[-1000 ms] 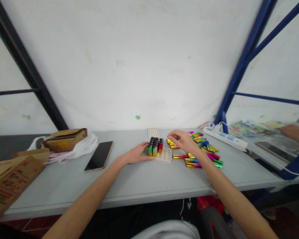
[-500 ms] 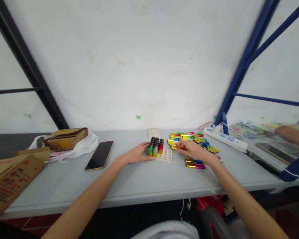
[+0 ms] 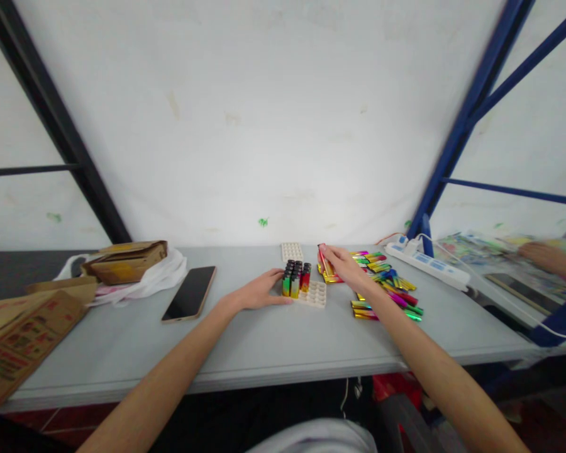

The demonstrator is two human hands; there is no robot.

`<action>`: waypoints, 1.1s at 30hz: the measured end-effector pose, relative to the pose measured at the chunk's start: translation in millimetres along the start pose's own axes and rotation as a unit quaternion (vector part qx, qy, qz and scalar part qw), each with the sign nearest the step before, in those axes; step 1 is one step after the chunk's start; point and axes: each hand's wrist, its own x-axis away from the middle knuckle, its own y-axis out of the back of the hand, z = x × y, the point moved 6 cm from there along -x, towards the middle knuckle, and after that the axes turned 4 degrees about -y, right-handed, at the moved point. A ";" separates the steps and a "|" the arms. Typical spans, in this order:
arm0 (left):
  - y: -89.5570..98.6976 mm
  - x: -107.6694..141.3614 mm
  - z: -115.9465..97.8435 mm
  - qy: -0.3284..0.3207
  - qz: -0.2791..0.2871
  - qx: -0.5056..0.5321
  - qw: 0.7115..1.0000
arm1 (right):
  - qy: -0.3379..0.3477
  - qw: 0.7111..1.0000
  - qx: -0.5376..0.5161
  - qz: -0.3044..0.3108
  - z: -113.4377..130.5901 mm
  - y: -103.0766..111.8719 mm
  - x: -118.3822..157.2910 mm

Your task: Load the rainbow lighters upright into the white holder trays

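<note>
A white tray with round hollows (image 3: 317, 294) lies on the table, and several metallic, dark-topped lighters (image 3: 295, 279) stand upright in its left part. My left hand (image 3: 263, 290) is braced round the tray's left corner, thumb along the front and fingers by the back lighters. My right hand (image 3: 343, 264) pinches a red lighter (image 3: 322, 253), dark end up, tilted above the back right of the tray. Under and beside this hand lies a loose pile of shiny coloured lighters (image 3: 399, 297); the hand and forearm hide part of it.
A second white tray (image 3: 291, 251) lies behind the first. To the left are a phone (image 3: 188, 294), a white plastic bag (image 3: 163, 277) with a cardboard box (image 3: 125, 263), and another carton (image 3: 23, 346). A power strip (image 3: 429, 263) lies at right; beyond the blue frame, another person's hand (image 3: 549, 258) shows.
My right hand has moved left and back from the pile, lifting the red lighter. My left hand has stayed at the tray.
</note>
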 end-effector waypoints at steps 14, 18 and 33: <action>-0.6 -0.3 -1.3 -0.004 0.012 -0.013 1.000 | -0.006 0.997 0.030 -0.073 -24.0 -21.0 6.2; -0.1 -0.4 -2.6 -0.005 0.012 -0.005 1.000 | 0.028 0.982 0.145 -0.119 -18.5 -20.7 10.7; 1.3 0.1 -4.0 -0.005 0.006 0.000 1.000 | 0.050 0.981 0.151 -0.113 -14.8 -22.6 12.3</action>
